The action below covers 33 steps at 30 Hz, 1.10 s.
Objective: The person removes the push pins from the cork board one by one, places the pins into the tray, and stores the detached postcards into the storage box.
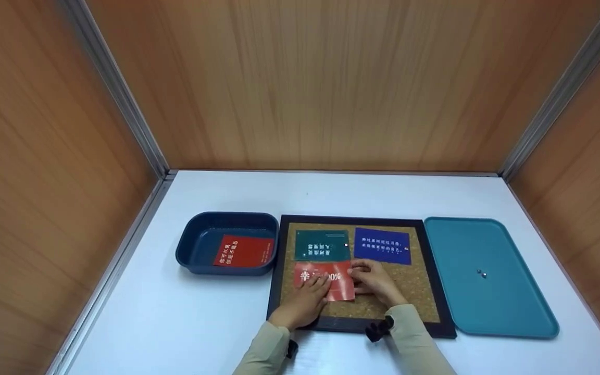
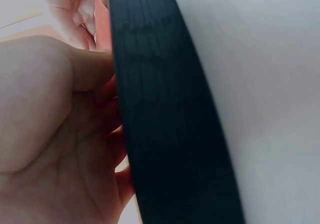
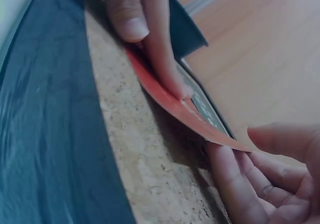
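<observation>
A red card [image 1: 342,292] with white print lies at the lower left of a framed cork board [image 1: 383,307]. My left hand [image 1: 305,301] rests on its face, fingers extended. At its right edge my right hand [image 1: 375,281] holds the card, fingers [image 3: 227,171] beneath and thumb above. That edge of the card [image 3: 175,109] bows up off the cork in the right wrist view. Above it on the board are a green card [image 1: 322,245] and a blue card [image 1: 382,246], each with a small shiny pin near its right edge.
To the left stands a dark blue bin [image 1: 196,245] with another red card [image 1: 245,251] in it. A teal tray [image 1: 498,307] on the right bears a few small shiny pins [image 1: 482,273]. Wood-grain panels [image 1: 331,94] enclose the white table [image 1: 185,323] at the back and sides.
</observation>
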Available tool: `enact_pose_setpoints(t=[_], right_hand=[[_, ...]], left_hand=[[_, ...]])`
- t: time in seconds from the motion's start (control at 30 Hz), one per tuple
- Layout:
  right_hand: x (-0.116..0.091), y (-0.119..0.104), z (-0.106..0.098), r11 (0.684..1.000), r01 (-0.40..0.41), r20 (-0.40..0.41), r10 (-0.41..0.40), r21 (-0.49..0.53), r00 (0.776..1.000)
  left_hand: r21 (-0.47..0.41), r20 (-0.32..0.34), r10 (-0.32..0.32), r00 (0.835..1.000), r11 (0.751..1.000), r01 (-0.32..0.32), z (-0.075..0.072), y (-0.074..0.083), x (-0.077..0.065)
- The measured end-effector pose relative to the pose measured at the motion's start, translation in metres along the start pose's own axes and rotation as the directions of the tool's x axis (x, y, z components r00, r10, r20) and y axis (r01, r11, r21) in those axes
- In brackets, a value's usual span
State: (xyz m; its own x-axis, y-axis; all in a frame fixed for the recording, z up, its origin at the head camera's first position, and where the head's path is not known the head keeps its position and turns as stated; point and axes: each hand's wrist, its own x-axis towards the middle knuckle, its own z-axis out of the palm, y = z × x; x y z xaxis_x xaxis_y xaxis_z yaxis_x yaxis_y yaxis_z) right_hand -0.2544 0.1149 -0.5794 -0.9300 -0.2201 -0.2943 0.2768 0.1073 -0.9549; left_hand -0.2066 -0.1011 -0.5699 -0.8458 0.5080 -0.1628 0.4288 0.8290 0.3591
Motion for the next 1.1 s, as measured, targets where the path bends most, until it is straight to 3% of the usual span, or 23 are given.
enact_pose_setpoints(t=[0.33, 0.6, 0.97, 1.1], right_hand=[[0.001, 0.003, 0.005, 0.994, 0.018, -0.056, -0.024, -0.105, 0.998], [0.008, 0.003, 0.007, 0.987, -0.023, -0.106, 0.006, -0.16, 0.994], [0.009, 0.003, 0.004, 0.989, -0.057, -0.085, 0.046, -0.134, 0.995], [0.011, 0.003, 0.004, 0.989, -0.072, -0.099, 0.059, -0.133, 0.993]], left_hand=[[0.02, 0.03, -0.004, 1.0, 1.0, 0.003, -0.002, 0.002, -0.001], [-0.037, 0.047, -0.012, 0.999, 0.999, 0.014, -0.003, -0.001, 0.0], [-0.087, 0.023, -0.013, 1.0, 0.996, 0.015, -0.002, -0.005, -0.001], [-0.123, -0.026, 0.006, 1.0, 0.992, -0.009, -0.006, -0.007, -0.001]])
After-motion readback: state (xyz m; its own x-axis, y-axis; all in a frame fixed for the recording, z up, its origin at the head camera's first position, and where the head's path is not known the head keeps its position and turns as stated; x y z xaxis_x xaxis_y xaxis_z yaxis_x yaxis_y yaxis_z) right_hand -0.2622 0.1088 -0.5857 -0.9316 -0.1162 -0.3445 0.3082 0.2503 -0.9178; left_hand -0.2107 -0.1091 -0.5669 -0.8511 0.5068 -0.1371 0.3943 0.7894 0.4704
